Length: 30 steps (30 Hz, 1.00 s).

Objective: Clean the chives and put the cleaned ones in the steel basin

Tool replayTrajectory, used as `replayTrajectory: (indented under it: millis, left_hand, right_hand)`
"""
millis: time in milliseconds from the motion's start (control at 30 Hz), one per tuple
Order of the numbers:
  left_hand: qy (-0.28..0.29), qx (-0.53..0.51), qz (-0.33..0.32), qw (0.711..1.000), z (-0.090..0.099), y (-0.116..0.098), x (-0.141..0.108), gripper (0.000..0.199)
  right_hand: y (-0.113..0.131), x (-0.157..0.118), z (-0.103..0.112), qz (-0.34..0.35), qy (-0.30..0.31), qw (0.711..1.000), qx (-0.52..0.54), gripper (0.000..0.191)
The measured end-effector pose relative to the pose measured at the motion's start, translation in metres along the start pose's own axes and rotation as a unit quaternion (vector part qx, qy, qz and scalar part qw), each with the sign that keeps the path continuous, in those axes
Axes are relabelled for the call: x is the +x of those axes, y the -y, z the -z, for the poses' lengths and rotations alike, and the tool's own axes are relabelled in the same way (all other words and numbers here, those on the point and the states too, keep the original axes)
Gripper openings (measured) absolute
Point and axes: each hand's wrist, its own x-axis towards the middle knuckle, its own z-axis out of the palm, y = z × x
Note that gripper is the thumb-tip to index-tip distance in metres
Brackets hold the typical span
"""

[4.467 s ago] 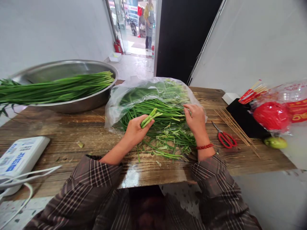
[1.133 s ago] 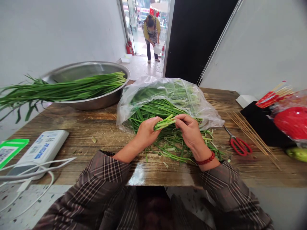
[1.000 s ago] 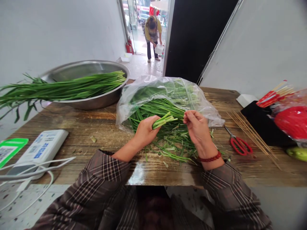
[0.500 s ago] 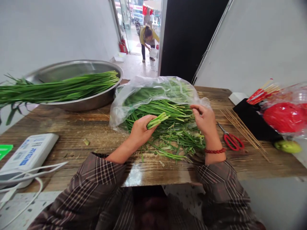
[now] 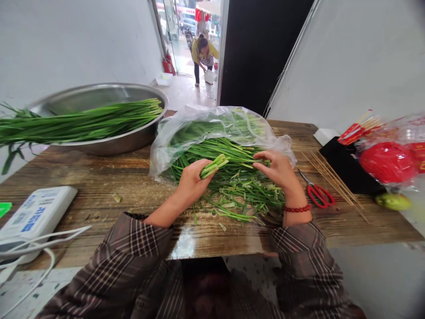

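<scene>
A small bunch of garlic chives (image 5: 215, 165) is gripped in my left hand (image 5: 191, 180), its pale cut ends pointing up to the right. My right hand (image 5: 280, 169) hovers at the stem ends of the loose chive pile (image 5: 222, 149), thumb and forefinger apart with a gap between them. Whether a fingertip touches a stem I cannot tell. That pile spills out of a clear plastic bag (image 5: 161, 153), which covers its far part. Trimmed chive scraps (image 5: 247, 195) lie between and below my hands on the wooden table (image 5: 129, 173).
At the left, a steel basin (image 5: 122, 144) holds long chives (image 5: 109, 117). A white device (image 5: 43, 210) with cables lies near the left edge. Red-handled scissors (image 5: 319, 195), thin sticks (image 5: 332, 179) and a black box (image 5: 348, 166) are at right. A person (image 5: 203, 53) bends over in the doorway.
My right hand has moved left, and its thumb and forefinger have spread apart. My left hand keeps the bunch in nearly the same place. The person in the doorway has shifted a white container.
</scene>
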Motion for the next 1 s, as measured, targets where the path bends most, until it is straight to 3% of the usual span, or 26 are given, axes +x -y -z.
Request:
replayTrajectory:
  millis: [200,433,567,667,800,900,1000]
  left_hand:
    - [-0.027,-0.004,-0.003,1.000,0.000,-0.001,0.000,0.023]
    - [-0.127,-0.037,-0.007,0.991,0.008,-0.013,0.001,0.026]
    - [-0.083,-0.057,-0.040,0.994,0.005,-0.011,0.001,0.022]
    - [-0.006,-0.058,-0.044,0.997,0.001,-0.007,0.001,0.019]
    - [0.095,-0.042,-0.013,0.994,0.001,-0.006,0.003,0.020]
    - [0.110,-0.043,-0.004,0.993,0.002,-0.006,0.004,0.024]
    - [0.113,-0.041,0.004,0.993,0.002,-0.007,0.004,0.025]
  right_hand:
    - [0.012,0.001,0.000,0.003,-0.046,0.993,0.105,0.016]
    - [0.032,-0.001,0.000,0.008,-0.032,0.987,0.158,0.021]
    - [0.045,-0.002,-0.006,0.029,0.013,0.983,0.180,0.025]
    - [0.053,-0.003,-0.013,0.032,0.032,0.979,0.201,0.026]
    - [0.058,-0.003,-0.022,-0.017,0.018,0.973,0.228,0.031]
    - [0.061,-0.003,-0.027,-0.039,0.002,0.970,0.241,0.032]
    - [0.065,-0.005,-0.031,-0.008,-0.012,0.980,0.200,0.032]
